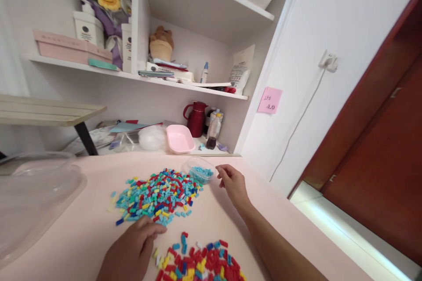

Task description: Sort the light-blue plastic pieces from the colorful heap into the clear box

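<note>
My left hand (133,246) rests low over the pink tabletop, at the near edge of a big pile of small building bricks (158,195) in light blue, red, yellow, dark blue and green. Its index finger stretches right, apart from the thumb, and no brick shows in it. My right hand (232,182) is beside a clear plastic container (201,179) that holds light blue bricks (201,171). The fingertips are pinched close to the container's right rim; whatever is between them is too small to make out. A second pile of bricks (206,261), mostly red and yellow, lies nearest me.
At the left stands a large clear plastic bin (36,202). Behind the table's far edge are a pink tray (180,139), a red jug (197,119) and a bottle of dark liquid (213,131). White shelves (198,88) rise above; a wall is at the right.
</note>
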Motion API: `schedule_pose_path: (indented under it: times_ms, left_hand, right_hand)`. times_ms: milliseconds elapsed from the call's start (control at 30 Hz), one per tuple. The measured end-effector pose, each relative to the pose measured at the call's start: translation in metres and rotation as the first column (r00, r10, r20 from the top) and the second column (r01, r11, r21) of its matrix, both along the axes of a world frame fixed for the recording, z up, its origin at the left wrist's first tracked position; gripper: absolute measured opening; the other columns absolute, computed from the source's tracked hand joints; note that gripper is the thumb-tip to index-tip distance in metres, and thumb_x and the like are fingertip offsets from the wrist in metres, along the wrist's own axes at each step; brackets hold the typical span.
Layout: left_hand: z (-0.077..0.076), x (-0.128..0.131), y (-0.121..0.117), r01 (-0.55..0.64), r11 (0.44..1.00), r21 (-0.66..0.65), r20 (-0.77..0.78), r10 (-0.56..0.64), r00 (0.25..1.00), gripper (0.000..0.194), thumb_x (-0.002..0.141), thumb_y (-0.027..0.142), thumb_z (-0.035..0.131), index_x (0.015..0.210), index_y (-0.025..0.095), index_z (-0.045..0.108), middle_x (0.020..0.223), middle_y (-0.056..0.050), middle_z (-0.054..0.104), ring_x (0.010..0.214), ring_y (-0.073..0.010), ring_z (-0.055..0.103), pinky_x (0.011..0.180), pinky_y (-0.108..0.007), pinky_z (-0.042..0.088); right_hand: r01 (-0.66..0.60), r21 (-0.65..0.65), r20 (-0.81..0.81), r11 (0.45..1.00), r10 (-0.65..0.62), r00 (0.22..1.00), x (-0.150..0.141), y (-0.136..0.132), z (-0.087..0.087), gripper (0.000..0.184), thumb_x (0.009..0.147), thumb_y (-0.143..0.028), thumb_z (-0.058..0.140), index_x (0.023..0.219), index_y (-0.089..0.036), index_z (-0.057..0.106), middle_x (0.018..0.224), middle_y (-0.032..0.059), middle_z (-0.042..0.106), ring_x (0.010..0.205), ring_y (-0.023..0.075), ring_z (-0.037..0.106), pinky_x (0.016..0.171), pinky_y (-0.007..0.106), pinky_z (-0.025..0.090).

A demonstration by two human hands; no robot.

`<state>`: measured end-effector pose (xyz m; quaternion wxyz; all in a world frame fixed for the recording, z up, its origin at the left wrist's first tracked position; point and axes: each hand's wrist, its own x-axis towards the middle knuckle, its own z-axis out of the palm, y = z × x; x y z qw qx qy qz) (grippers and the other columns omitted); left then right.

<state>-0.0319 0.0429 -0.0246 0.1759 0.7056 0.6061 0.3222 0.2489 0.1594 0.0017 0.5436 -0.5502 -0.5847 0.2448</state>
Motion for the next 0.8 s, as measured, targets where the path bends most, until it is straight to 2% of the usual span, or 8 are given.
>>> schedule_pose_path:
  times_ms: [167,300,433,600,667,800]
  left_hand:
    - [-0.003,-0.007,0.004,0.063,0.993,-0.104,-0.031,-0.066,0.997,0.032,0.082,0.025,0.040,0.092,0.032,0.070,0.098,0.003,0.067,0.093,-0.0156,0.064,0.077,-0.026,0.049]
    - [0.000,-0.007,0.004,0.064,0.991,-0.115,-0.061,-0.071,0.996,0.033,0.083,0.023,0.038,0.093,0.032,0.069,0.103,0.003,0.066,0.099,-0.0160,0.063,0.082,-0.027,0.048]
    - [0.009,-0.003,0.000,0.057,0.989,-0.136,-0.081,-0.069,0.994,0.037,0.084,0.021,0.034,0.096,0.031,0.068,0.102,0.002,0.066,0.097,-0.0150,0.063,0.083,-0.028,0.047]
    - [0.013,-0.001,-0.004,0.045,0.989,-0.143,-0.098,-0.059,0.993,0.039,0.084,0.019,0.032,0.097,0.030,0.068,0.101,0.002,0.065,0.095,-0.0146,0.063,0.082,-0.028,0.047]
    - [0.014,-0.001,-0.004,0.044,0.988,-0.148,-0.100,-0.059,0.993,0.040,0.085,0.020,0.031,0.097,0.030,0.068,0.101,0.002,0.065,0.095,-0.0146,0.063,0.082,-0.028,0.047]
    - [0.016,-0.001,-0.004,0.048,0.985,-0.169,-0.103,-0.066,0.992,0.040,0.086,0.020,0.030,0.098,0.029,0.067,0.102,0.001,0.065,0.096,-0.0152,0.062,0.082,-0.029,0.047]
  right_hand:
    - [-0.051,0.056,0.005,0.997,0.051,0.999,-0.006,-0.007,0.001,0.037,0.082,-0.052,0.052,0.089,-0.017,0.066,0.062,-0.0004,0.056,0.047,0.0115,0.050,0.048,0.024,0.043]
    - [-0.220,0.043,0.172,0.974,0.210,0.962,-0.017,-0.019,0.003,0.030,0.086,-0.044,0.050,0.081,-0.018,0.064,0.057,-0.0027,0.052,0.048,0.0105,0.048,0.049,0.021,0.039]
    - [-0.457,-0.052,0.382,0.888,0.441,0.812,-0.028,-0.030,0.006,0.026,0.084,-0.037,0.054,0.074,-0.017,0.066,0.059,-0.0024,0.055,0.055,0.0097,0.046,0.052,0.020,0.035]
    - [-0.617,-0.283,0.350,0.734,0.678,0.647,-0.034,-0.033,0.001,0.017,0.079,-0.031,0.061,0.085,-0.017,0.069,0.070,-0.0007,0.063,0.061,0.0103,0.052,0.056,0.019,0.039]
    - [-0.628,-0.316,0.335,0.712,0.702,0.628,-0.034,-0.032,-0.002,0.017,0.077,-0.029,0.063,0.088,-0.017,0.069,0.071,-0.0005,0.064,0.062,0.0107,0.054,0.057,0.019,0.041]
    - [-0.606,-0.329,0.365,0.724,0.689,0.626,-0.033,-0.032,-0.004,0.018,0.074,-0.028,0.066,0.090,-0.018,0.068,0.068,-0.0025,0.061,0.062,0.0102,0.054,0.057,0.019,0.040]
